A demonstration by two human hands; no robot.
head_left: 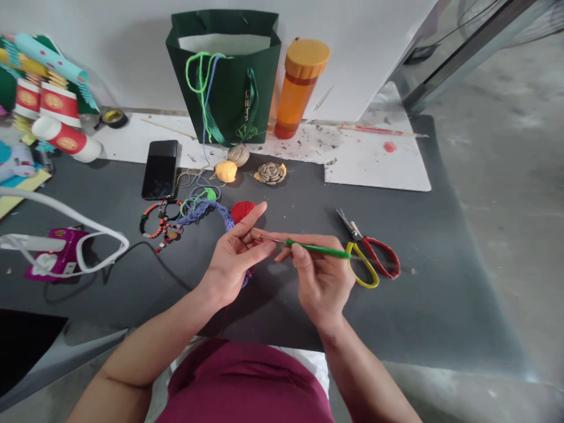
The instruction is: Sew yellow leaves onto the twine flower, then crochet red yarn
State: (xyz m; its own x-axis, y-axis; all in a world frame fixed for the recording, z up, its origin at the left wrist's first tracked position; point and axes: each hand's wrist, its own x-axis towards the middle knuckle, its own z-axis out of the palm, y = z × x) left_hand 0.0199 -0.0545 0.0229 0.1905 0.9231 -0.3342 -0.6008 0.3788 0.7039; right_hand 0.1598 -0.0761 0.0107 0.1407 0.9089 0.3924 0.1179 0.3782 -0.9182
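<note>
My right hand [324, 279] grips a crochet hook [324, 250] by its green handle, with the thin metal tip pointing left. That tip meets the fingertips of my left hand [231, 258], which pinch red yarn [255, 245] between thumb and fingers while the index finger stretches out. What lies in the pinch is mostly hidden. Behind my left hand a red yarn ball [242, 210] rests on the table, beside blue-purple crocheted yarn [205, 210]. Scissors [363, 241] with one yellow and one red handle lie open just right of my right hand.
On the grey table [423, 311] are a phone [160, 170], bead bracelets [161, 223], a yellow yarn ball [226, 171] and a crocheted flower [270, 173]. A green paper bag [224, 88] and an orange container [299, 94] stand behind. A white curved stand [88, 217] juts in from the left.
</note>
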